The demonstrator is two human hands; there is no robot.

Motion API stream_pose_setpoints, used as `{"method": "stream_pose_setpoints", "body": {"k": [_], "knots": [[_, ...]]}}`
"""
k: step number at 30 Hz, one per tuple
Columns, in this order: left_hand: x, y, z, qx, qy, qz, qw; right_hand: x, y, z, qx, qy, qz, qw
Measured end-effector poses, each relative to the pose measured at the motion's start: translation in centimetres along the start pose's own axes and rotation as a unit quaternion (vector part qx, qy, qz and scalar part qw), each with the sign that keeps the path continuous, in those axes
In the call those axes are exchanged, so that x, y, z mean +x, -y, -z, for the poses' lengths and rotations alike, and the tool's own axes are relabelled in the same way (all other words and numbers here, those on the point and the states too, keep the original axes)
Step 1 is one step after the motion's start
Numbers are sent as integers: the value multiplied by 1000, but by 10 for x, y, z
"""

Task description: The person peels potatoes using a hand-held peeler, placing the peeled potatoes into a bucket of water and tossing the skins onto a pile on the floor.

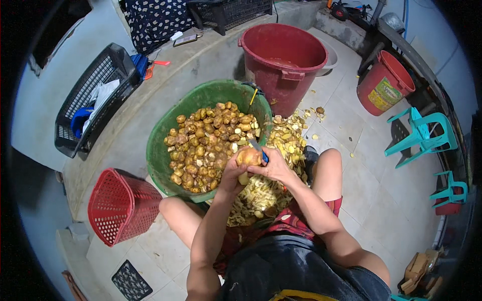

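Note:
My left hand (pixel 232 174) is closed around a large brown-skinned potato (pixel 249 156), held up in front of me. A pale yellow piece (pixel 244 178) shows below it against the same hand; I cannot tell whether it is a second potato. In my right hand (pixel 277 164) is a small knife (pixel 264 156) with a blue handle, its blade against the top of the potato. Just beyond my hands, many unpeeled potatoes (pixel 200 134) fill a green tub (pixel 163 165). Pale strips and peelings (pixel 253 200) are heaped between my legs, below my hands.
A large red bucket (pixel 281 85) stands behind the tub, with more peelings (pixel 287 135) scattered beside it. To the left are a red perforated basket (pixel 120 208) and a black crate (pixel 93 100). A smaller red bucket (pixel 385 83) and turquoise stools (pixel 424 133) stand on the right.

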State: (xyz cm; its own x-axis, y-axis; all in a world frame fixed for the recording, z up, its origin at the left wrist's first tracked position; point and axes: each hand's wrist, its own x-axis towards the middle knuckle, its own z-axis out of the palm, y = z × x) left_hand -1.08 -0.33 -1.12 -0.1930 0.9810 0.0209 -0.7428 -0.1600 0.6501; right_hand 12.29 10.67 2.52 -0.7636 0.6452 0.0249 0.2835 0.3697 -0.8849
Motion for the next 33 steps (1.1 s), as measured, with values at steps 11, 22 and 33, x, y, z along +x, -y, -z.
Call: {"method": "stream_pose_setpoints", "body": {"k": [11, 22, 33], "knots": [[2, -1, 8, -2, -19, -39, 999, -9, 1, -14, -26, 33, 6, 999], [0, -7, -14, -30, -13, -9, 999, -4, 7, 0, -16, -1, -36, 999], [0, -12, -12, -76, 0, 23, 997, -3, -8, -1, 35, 2, -26, 999]]}}
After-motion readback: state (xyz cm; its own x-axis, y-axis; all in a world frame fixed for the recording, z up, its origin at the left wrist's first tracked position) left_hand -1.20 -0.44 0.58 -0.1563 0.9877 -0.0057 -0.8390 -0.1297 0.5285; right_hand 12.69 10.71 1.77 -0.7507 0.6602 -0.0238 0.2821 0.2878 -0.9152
